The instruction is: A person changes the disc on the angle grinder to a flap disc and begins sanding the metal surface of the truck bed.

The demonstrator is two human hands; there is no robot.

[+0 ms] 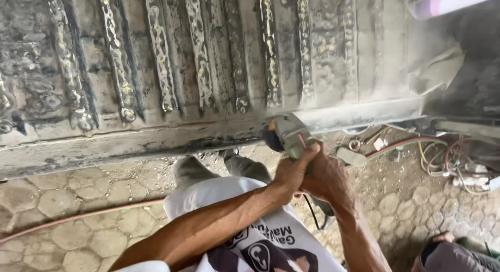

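Being gripped tight by left hand (291,170) and right hand (328,178): grinder (285,136), disc pressed against lower edge of metal panel (208,69). Dust is being thrown up; disc could be jerked back, cord (312,214) could be snagged.

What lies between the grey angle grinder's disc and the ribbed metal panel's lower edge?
Nothing: in the head view the grey angle grinder, gripped by both hands, has its disc against the ribbed metal panel, dust around it.

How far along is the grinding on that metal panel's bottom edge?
Done: right of the grinder, the panel edge looks pale and dusty, apparently already ground. In hand: left hand and right hand both grip the grinder, its disc at the edge, dust rising. Left: the edge toward the left looks dark and rusty.
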